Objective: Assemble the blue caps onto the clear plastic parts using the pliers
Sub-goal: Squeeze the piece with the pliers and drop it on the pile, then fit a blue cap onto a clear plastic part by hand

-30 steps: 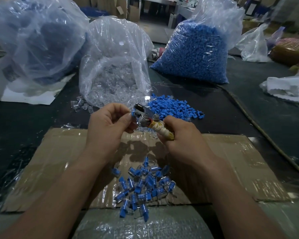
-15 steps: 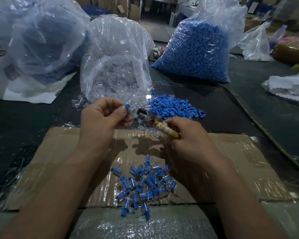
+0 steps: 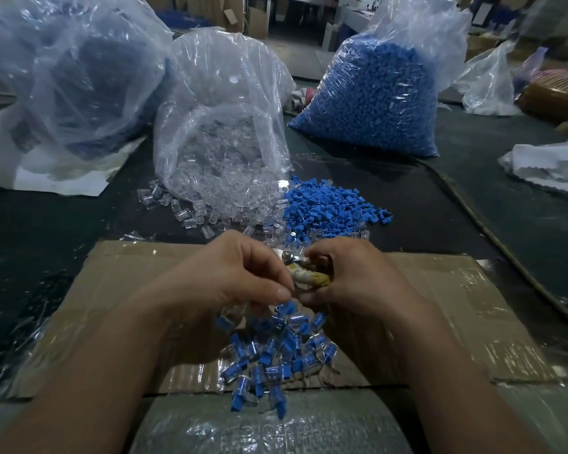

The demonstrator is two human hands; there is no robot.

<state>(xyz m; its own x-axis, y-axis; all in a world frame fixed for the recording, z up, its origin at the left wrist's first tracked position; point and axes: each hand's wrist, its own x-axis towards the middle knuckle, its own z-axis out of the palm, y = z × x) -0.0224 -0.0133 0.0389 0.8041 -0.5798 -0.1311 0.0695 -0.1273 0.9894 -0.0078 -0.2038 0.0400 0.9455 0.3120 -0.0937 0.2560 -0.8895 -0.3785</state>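
Near the cardboard (image 3: 128, 290)'s near edge lies a heap of capped pieces (image 3: 276, 352). Just above it the left hand (image 3: 230, 276) has thumb and fingertips pressed together; whether it pinches anything I cannot tell. The right hand (image 3: 351, 276) grips the pliers (image 3: 305, 273) by their wrapped handles. Past the cardboard's far edge, loose blue caps (image 3: 328, 204) lie beside clear plastic parts (image 3: 210, 214) spilling from a bag (image 3: 223, 103).
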